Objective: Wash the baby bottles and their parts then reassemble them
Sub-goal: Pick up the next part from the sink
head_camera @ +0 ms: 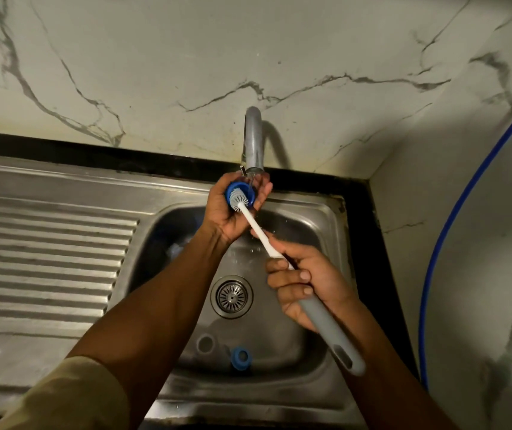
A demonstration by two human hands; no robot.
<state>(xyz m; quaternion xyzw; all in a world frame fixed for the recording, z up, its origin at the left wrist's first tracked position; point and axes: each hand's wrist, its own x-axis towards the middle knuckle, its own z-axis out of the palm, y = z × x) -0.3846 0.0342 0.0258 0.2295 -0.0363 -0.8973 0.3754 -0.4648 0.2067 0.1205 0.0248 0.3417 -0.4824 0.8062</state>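
Over steel sink, blue bottle ring (wet) takes grey-bristled brush.

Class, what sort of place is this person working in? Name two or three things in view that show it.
Probably a kitchen sink corner: a stainless steel sink with a ribbed draining board, a curved tap over the basin, and a marble-patterned wall behind.

Two bare forearms, one khaki sleeve

At the lower left of the frame the left arm wears a loose, plain olive-khaki sleeve. From its hem up to the left hand the forearm is bare. The right arm, at the lower right, is bare from the frame's edge to the right hand, whose fingers have short-trimmed nails.
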